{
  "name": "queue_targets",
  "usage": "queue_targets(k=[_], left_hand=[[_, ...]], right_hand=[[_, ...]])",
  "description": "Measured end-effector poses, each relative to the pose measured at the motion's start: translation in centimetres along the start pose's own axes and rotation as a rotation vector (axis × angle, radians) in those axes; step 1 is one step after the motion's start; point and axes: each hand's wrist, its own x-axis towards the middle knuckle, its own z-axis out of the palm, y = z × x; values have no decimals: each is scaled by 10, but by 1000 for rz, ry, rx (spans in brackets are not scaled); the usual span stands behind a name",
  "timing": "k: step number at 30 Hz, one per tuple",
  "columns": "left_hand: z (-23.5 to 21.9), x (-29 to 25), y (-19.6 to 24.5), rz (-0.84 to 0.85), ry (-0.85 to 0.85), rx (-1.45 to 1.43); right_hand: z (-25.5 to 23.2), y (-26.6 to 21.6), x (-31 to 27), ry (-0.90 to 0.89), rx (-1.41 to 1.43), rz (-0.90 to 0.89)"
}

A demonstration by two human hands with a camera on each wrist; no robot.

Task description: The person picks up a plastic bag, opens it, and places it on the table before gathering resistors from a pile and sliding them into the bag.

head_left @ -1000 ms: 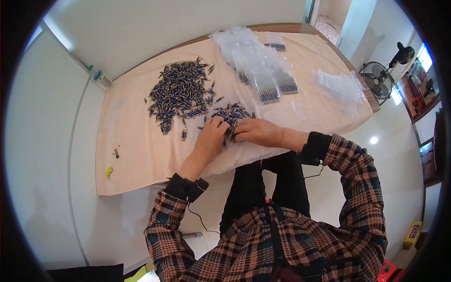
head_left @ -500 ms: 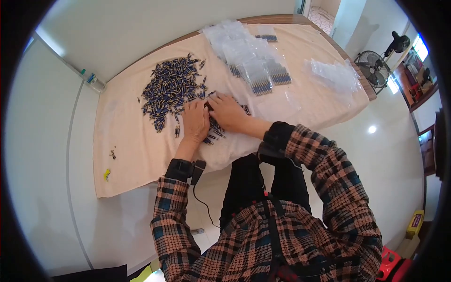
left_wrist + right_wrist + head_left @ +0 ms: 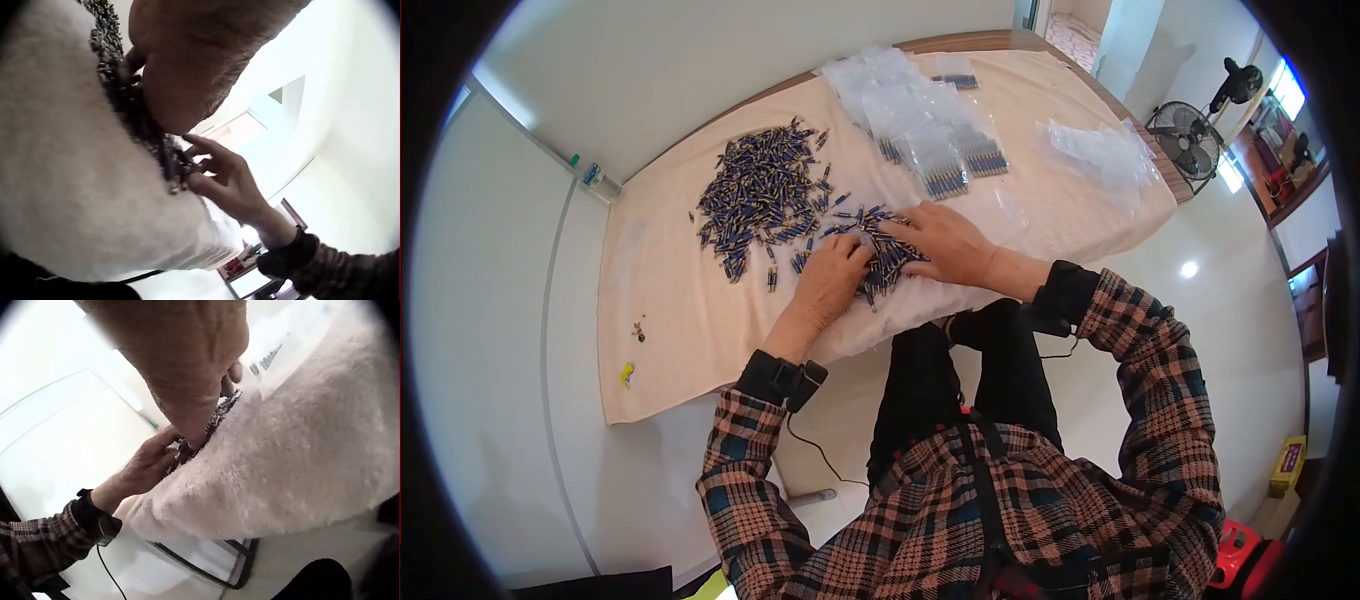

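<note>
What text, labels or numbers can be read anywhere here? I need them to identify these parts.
None can be read.
The small blue parts and the clear bags show no legible print.
The yellow box on the floor carries print too small to read.

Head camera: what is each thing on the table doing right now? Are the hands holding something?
left hand: resting on the small cluster, grip hidden
right hand: fingers spread over the small cluster
small cluster: loose, between both hands
big pile: heaped, untouched
filled bags: lying flat, overlapping
empty bags: crumpled heap
towel: spread over the table
</note>
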Motion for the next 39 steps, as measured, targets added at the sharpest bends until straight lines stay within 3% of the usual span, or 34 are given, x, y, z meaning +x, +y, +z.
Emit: queue_targets(k=[3, 7, 10, 12, 15, 20, 23, 27, 31, 35, 38, 39], left_hand=[[-4, 6, 4, -97, -11, -100], [-7, 6, 14, -127, 49, -271], [-12, 5, 32, -241, 56, -87], [-13, 8, 26, -285, 50, -112], [-8, 12, 9, -377, 32, -170], [3, 11, -20, -379, 211, -215], [1, 16, -15, -377, 286, -204], [1, 20, -10, -412, 255, -371], [1, 22, -7, -339, 284, -425], [-5, 24, -3, -353, 159, -442], [-9, 30, 3, -255, 384, -376], [-8, 32, 3, -255, 382, -375]], right_hand=[[-6, -7, 4, -181, 251, 489], [20, 4, 10, -87, 266, 310], [30, 4, 26, -19, 278, 265], [37, 6, 35, 18, 281, 245], [51, 9, 46, 222, 487, 373], [43, 12, 46, 141, 591, 450], [43, 18, 38, 182, 1127, 519], [37, 18, 24, 194, 1350, 657], [37, 16, 19, 232, 1469, 755], [31, 16, 16, 150, 1479, 785], [35, 13, 16, 131, 1443, 771], [36, 12, 16, 121, 1423, 764]])
